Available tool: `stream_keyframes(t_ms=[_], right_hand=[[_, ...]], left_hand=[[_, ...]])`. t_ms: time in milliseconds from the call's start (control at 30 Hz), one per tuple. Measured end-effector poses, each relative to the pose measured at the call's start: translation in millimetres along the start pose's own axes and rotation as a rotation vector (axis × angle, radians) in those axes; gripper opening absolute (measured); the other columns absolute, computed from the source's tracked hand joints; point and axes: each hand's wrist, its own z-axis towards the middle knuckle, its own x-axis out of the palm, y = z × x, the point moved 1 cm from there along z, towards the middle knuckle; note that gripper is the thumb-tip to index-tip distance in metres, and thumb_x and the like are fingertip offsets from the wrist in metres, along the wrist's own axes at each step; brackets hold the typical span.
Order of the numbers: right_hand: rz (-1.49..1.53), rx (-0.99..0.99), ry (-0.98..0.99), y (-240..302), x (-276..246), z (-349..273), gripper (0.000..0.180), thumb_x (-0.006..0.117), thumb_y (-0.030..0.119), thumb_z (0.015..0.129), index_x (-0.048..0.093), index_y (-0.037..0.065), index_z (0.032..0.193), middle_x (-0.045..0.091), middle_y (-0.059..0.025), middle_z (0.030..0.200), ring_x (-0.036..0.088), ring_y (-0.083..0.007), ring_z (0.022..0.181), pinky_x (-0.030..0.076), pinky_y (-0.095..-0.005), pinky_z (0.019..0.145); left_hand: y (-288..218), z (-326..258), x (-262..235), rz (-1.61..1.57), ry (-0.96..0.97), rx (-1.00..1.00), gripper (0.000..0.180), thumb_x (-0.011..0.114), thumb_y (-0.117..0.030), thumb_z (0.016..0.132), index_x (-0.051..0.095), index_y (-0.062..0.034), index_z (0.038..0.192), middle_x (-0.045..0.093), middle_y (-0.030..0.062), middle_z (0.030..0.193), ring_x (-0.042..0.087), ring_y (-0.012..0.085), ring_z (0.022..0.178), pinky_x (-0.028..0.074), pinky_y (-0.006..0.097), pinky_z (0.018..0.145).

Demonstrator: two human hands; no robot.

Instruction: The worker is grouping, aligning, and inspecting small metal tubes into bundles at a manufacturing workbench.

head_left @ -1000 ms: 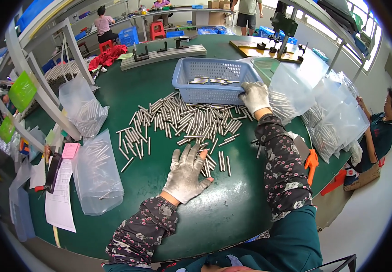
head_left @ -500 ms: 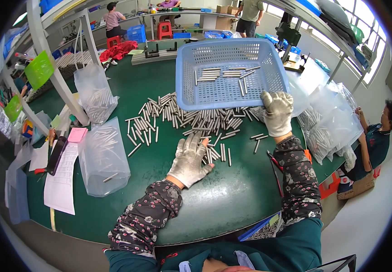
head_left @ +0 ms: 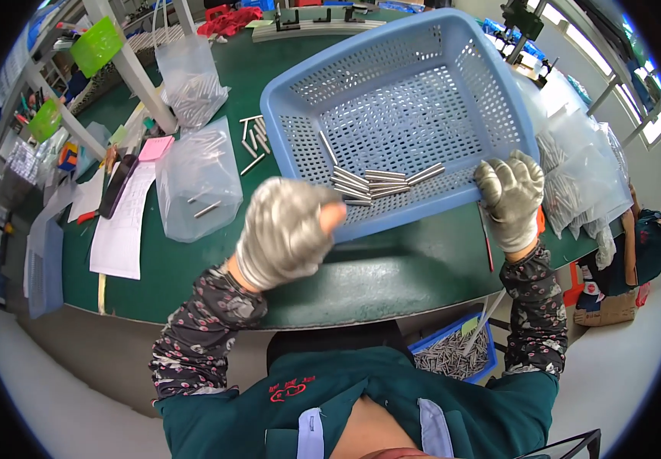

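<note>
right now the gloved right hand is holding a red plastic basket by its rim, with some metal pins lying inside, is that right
The colour is wrong: the head view shows that the basket is blue, not red. The rest stands: the gloved right hand holds its rim, and metal pins lie inside.

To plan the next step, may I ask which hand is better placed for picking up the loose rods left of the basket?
Probably the left hand: it is nearer those metal rods, while the right hand grips the blue basket by its rim, farther right.
</note>
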Motion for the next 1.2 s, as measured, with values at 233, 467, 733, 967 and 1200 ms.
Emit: stream_keyframes(t_ms=[233, 467, 733, 967, 1200], right_hand=[[-0.026, -0.096, 0.019, 23, -10, -8, 0.021, 0.054, 0.016, 0.068, 0.056, 0.012, 0.089, 0.059, -0.0026, 0.083, 0.055, -0.0196, 0.077, 0.039, -0.0381, 0.082], [0.002, -0.084, 0.045, 31, -12, -10, 0.024, 0.054, 0.018, 0.067, 0.055, 0.012, 0.09, 0.057, -0.0029, 0.086, 0.055, -0.0199, 0.082, 0.039, -0.0378, 0.084], [-0.012, -0.077, 0.096, 27, -11, -6, 0.025, 0.053, 0.016, 0.068, 0.054, 0.011, 0.092, 0.057, -0.0032, 0.086, 0.055, -0.0197, 0.082, 0.039, -0.0387, 0.085], [0.038, -0.093, 0.082, 28, -15, 1, 0.019, 0.053, 0.013, 0.066, 0.056, 0.01, 0.085, 0.059, -0.0043, 0.081, 0.056, -0.021, 0.076, 0.043, -0.0389, 0.081], [0.031, -0.101, 0.128, 27, -13, -1, 0.026, 0.052, 0.014, 0.066, 0.054, 0.009, 0.091, 0.057, -0.0046, 0.085, 0.054, -0.0213, 0.081, 0.041, -0.0398, 0.083]], left_hand=[[11, 21, 27, 0.149, 0.991, -0.28, 0.046, 0.068, -0.022, 0.059, 0.053, -0.0035, 0.098, 0.054, 0.0107, 0.092, 0.052, 0.0251, 0.093, 0.043, 0.035, 0.078], [1, -3, 50, 0.097, 1.035, -0.346, 0.034, 0.06, -0.023, 0.067, 0.059, -0.006, 0.097, 0.053, 0.0105, 0.092, 0.051, 0.0264, 0.093, 0.042, 0.035, 0.081], [2, -5, 53, 0.062, 1.168, -0.149, 0.024, 0.058, -0.019, 0.069, 0.056, -0.0047, 0.089, 0.056, 0.0079, 0.085, 0.054, 0.0258, 0.088, 0.042, 0.036, 0.077], [15, -8, 51, -0.286, 0.869, -0.597, 0.022, 0.054, -0.019, 0.078, 0.048, -0.003, 0.093, 0.058, 0.0141, 0.074, 0.058, 0.0312, 0.074, 0.044, 0.041, 0.067], [18, -1, 64, -0.324, 1.117, -0.764, 0.04, 0.064, -0.022, 0.069, 0.047, 0.0003, 0.098, 0.059, 0.0206, 0.084, 0.057, 0.0337, 0.081, 0.045, 0.038, 0.07]])
